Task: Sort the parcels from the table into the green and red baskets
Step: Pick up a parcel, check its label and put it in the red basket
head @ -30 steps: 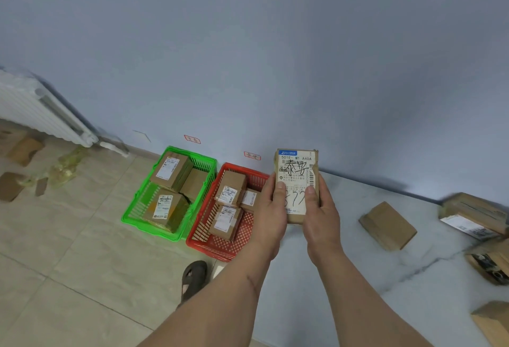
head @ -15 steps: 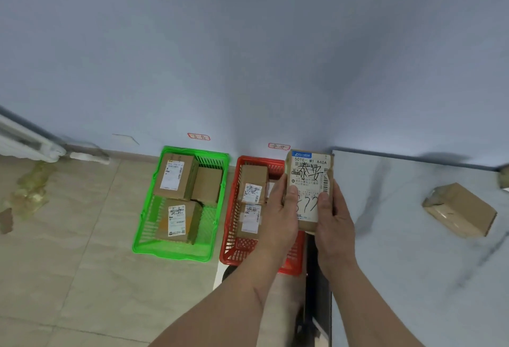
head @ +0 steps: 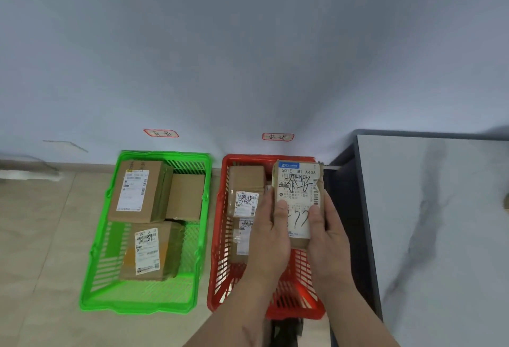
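Now parcel (head: 298,198) over red basket (head: 220,236).

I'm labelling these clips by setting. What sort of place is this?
Probably a small indoor parcel-sorting spot, not a big depot: a green basket and red basket of labelled cardboard parcels stand on a tiled floor beneath handwritten wall tags, beside a marble-look table.

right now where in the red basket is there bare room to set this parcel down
The near end of the red basket shows bare mesh, below the held parcel and both hands: left hand, right hand. Its far left side is crowded with parcels. The green basket also has a bare near strip.
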